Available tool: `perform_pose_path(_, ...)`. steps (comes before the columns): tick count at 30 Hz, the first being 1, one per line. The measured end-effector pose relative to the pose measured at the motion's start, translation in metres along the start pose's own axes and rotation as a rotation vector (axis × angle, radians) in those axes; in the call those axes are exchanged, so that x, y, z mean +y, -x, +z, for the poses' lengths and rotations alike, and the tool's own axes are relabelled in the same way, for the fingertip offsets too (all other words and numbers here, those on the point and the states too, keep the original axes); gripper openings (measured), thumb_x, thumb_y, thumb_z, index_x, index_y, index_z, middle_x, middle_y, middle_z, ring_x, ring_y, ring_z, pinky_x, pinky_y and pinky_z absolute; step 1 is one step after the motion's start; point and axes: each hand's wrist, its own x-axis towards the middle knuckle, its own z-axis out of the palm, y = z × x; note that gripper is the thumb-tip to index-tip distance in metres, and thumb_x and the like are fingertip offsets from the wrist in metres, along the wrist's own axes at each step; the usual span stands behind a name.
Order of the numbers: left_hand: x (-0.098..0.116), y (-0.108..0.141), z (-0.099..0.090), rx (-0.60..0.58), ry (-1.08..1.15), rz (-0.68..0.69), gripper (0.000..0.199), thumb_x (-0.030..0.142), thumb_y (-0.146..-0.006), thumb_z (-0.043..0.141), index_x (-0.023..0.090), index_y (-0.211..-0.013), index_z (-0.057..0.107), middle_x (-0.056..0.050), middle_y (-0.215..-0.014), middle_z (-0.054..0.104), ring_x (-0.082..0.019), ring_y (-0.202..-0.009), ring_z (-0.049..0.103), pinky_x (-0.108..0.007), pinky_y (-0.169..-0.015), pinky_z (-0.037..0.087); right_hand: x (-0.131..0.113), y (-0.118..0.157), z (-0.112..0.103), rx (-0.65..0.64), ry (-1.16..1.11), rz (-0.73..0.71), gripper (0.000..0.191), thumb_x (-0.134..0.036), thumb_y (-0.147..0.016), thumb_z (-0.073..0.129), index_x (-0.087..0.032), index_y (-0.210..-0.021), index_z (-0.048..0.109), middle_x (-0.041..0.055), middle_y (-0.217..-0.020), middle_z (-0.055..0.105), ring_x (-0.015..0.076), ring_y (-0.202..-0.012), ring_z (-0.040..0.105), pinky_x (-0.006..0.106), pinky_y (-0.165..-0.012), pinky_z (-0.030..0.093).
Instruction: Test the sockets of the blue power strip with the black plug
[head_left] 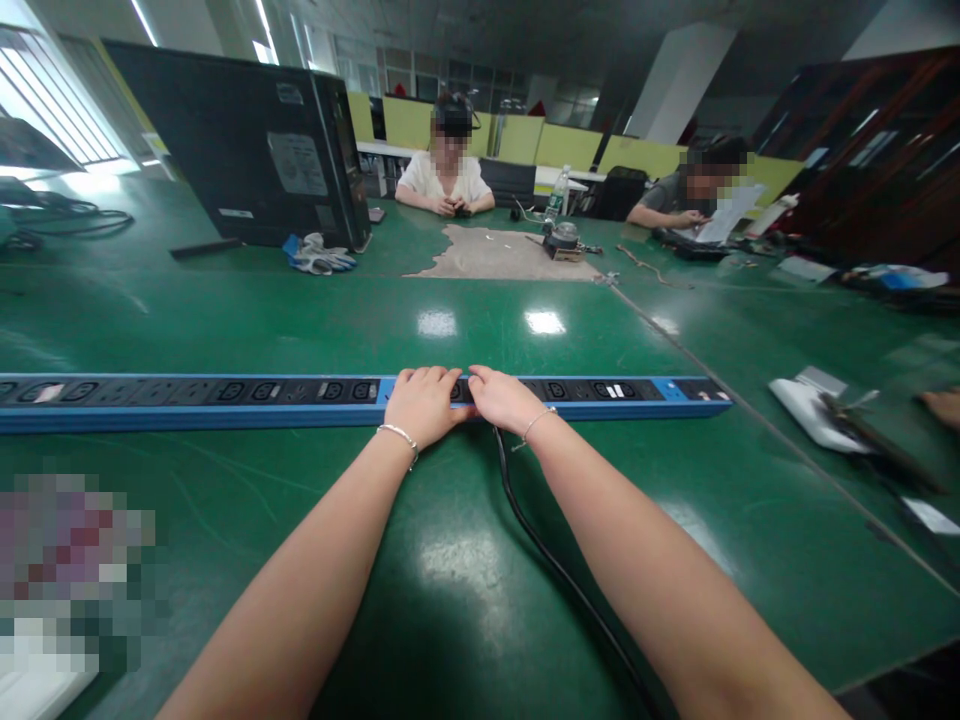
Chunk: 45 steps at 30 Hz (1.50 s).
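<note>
A long blue power strip (pixel 187 415) with a row of black sockets lies across the green table. My left hand (pixel 424 405) is wrapped over its middle, fingers on the far edge and thumb along the near side. Close beside it, my right hand (pixel 504 402) is closed over the strip with its fingers bent. A black power cable (pixel 529 525) comes out from beneath the right hand and curves down toward me between my forearms. The cable's end is hidden by that hand, so I cannot tell whether it sits in a socket.
A black computer case (pixel 247 150) stands at the back left, with work gloves (pixel 319 255) beside it. Two people sit across the table, near a water bottle (pixel 557 195) and a brown sheet (pixel 491 252). At right lies a white object (pixel 814 415), with a blurred hand beyond.
</note>
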Motion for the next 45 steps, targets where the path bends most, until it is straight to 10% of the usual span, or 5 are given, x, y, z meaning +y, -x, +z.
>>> perform_pose_path(7, 0.012, -0.007, -0.014, 0.151, 0.170, -0.205, 0.041, 0.049, -0.090, 0.034, 0.017, -0.102, 0.056, -0.009, -0.104, 0.065, -0.020, -0.101, 0.058, -0.032, -0.089, 0.042, 0.051, 0.014, 0.008, 0.490, -0.109, 0.076, 0.041, -0.035, -0.093, 0.029, -0.023, -0.116, 0.061, 0.0059, -0.107, 0.067, 0.0197, -0.097, 0.060, 0.030, -0.083, 0.043)
perform_pose_path(11, 0.041, -0.019, -0.031, -0.039, 0.145, -0.353, 0.042, 0.053, -0.087, 0.036, 0.018, -0.106, 0.051, -0.008, -0.087, 0.068, -0.022, -0.085, 0.065, -0.032, -0.074, 0.048, 0.071, 0.014, 0.027, 0.644, 0.097, -0.033, 0.034, -0.030, -0.090, 0.039, -0.023, -0.110, 0.065, 0.0073, -0.110, 0.065, 0.0222, -0.104, 0.054, 0.034, -0.089, 0.037)
perform_pose_path(20, 0.079, -0.042, -0.033, -0.275, -0.098, -0.304, 0.022, 0.015, -0.084, 0.033, 0.011, -0.098, 0.050, -0.018, -0.090, 0.069, -0.025, -0.087, 0.068, -0.033, -0.072, 0.050, 0.079, 0.008, 0.041, 0.711, 0.122, -0.127, 0.034, -0.026, -0.090, 0.039, -0.020, -0.111, 0.064, 0.0064, -0.109, 0.067, 0.0198, -0.103, 0.054, 0.034, -0.089, 0.032)
perform_pose_path(33, 0.086, -0.041, -0.073, -0.083, -0.165, -0.370, 0.027, 0.030, -0.088, 0.032, 0.014, -0.103, 0.049, -0.014, -0.080, 0.069, -0.026, -0.081, 0.068, -0.034, -0.068, 0.050, 0.077, 0.007, 0.043, 0.748, 0.110, -0.103, 0.032, -0.027, -0.089, 0.040, -0.024, -0.108, 0.065, 0.0041, -0.109, 0.067, 0.0205, -0.102, 0.054, 0.035, -0.089, 0.031)
perform_pose_path(45, -0.042, -0.006, -0.106, -0.127, -0.074, -0.714, 0.033, 0.038, -0.086, 0.036, 0.016, -0.105, 0.051, -0.015, -0.096, 0.069, -0.028, -0.090, 0.065, -0.035, -0.073, 0.048, 0.078, 0.006, 0.045, 0.761, 0.100, -0.102, 0.033, -0.027, -0.088, 0.040, -0.023, -0.106, 0.066, 0.0042, -0.106, 0.068, 0.0207, -0.102, 0.054, 0.035, -0.087, 0.030)
